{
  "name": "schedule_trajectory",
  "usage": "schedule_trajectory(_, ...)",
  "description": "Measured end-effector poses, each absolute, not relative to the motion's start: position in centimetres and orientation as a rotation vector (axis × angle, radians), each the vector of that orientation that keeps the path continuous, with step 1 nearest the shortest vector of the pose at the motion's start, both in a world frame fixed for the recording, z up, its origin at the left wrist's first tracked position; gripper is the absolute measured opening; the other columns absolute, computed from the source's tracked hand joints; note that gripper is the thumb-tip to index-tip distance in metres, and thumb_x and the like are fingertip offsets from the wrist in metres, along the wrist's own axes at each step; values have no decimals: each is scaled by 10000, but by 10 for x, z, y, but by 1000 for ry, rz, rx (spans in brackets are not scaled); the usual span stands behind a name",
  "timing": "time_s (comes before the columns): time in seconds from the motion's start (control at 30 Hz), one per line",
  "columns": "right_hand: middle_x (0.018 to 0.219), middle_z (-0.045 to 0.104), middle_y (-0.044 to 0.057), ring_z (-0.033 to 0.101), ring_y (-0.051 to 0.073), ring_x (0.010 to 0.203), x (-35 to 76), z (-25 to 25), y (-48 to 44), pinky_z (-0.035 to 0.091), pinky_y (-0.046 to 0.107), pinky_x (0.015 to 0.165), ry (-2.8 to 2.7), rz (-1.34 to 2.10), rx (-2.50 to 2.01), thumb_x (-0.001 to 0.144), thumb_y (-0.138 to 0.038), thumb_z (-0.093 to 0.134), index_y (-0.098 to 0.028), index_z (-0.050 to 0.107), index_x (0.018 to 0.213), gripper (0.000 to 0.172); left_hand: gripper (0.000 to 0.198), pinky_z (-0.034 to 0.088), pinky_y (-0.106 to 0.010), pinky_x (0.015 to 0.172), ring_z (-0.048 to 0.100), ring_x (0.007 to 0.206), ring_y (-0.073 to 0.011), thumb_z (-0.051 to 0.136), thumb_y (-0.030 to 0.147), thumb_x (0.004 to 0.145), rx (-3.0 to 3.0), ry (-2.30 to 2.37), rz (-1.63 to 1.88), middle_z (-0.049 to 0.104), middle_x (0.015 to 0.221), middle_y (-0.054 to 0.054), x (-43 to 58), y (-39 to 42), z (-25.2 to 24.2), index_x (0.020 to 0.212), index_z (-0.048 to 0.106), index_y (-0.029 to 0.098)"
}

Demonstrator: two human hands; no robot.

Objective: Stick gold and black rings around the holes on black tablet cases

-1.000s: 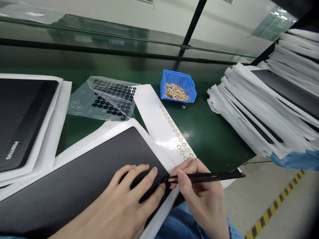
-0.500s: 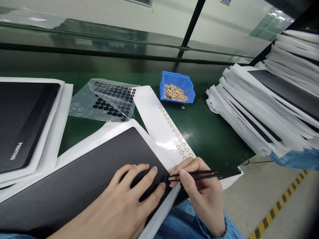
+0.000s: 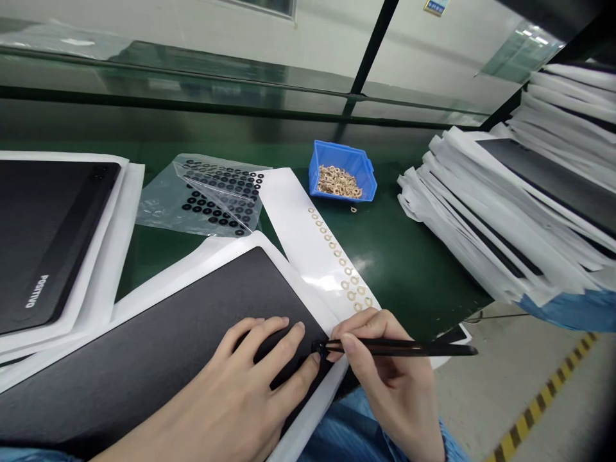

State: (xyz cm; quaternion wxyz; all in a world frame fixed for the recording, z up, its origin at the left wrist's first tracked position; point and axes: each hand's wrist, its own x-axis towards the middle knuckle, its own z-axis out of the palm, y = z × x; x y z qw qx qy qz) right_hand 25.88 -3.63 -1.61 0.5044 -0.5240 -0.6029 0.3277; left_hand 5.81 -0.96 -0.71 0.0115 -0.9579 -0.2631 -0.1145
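Green bench (image 3: 409,256) bears black panel (image 3: 168,333) — glass partition (image 3: 192,83) behind, striped floor (image 3: 520,385) right

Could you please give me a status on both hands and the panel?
Left hand flat on black panel. Right hand pinching black tweezers, tips at panel corner. White ring strip just beyond.

Left hand (image 3: 240,398) flat palm-down, fingers spread, right hand (image 3: 389,378) curled in pinch grip
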Motion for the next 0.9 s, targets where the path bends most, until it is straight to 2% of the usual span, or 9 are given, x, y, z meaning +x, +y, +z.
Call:
schedule_trajectory(0.23,730,593,-7,601,120,649,259,-19,-35,497,246,579,-1467,757,-1253,893,-118,522,-208,567,791,144,338,361,-382,837,521,1040,-249,417,222,890,-2994,-798,-449,641,1140,-41,62,-8,-1,1172,602,253)
schedule_trajectory(0.5,802,579,11,603,145,731,259,-22,-37,519,273,612,-1418,775,-1169,891,-124,519,-222,594,874,125,325,360,-388,833,508,1057,-260,432,239,889,-3014,-800,-437,625,1159,-49,61,-5,-2,1164,605,250)
schedule_trajectory(0.67,754,586,6,607,147,707,258,-23,-39,502,281,614,-1457,753,-1160,886,-101,519,-217,594,848,143,330,373,-386,830,509,1052,-256,428,204,874,-2998,-806,-471,635,1133,-47,62,-6,-4,1146,612,246)
schedule_trajectory(0.9,702,608,17,635,152,608,269,15,8,522,285,572,-1589,813,-1082,887,-173,540,-186,573,757,135,321,414,-403,843,512,1092,-277,475,201,869,-3085,-861,-322,592,1216,-46,61,-9,8,1171,570,250)
